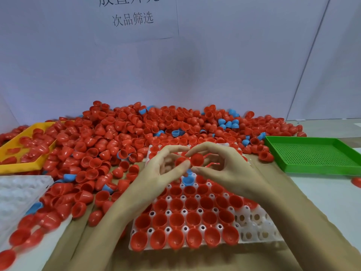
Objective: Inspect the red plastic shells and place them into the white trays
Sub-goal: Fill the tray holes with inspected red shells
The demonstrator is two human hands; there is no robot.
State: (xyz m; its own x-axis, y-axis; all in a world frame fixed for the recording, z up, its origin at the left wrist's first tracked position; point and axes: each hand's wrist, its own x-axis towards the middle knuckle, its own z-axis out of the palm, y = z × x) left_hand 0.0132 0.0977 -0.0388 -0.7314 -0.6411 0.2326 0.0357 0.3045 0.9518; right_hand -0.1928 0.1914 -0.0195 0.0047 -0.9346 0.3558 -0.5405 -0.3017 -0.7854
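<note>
Both hands raised at frame centre above white tray [254, 229], likely for inspecting. Right hand [220, 169] pinches red shell [197, 159] between thumb and fingertip; left hand [162, 169] pinches second shell [180, 161] (blurred). Tray mostly filled; loose pile [121, 133] behind.

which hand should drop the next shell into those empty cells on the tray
Probably the right hand: it pinches a red shell, and the empty cells lie on the white tray's right side, below that arm.
</note>
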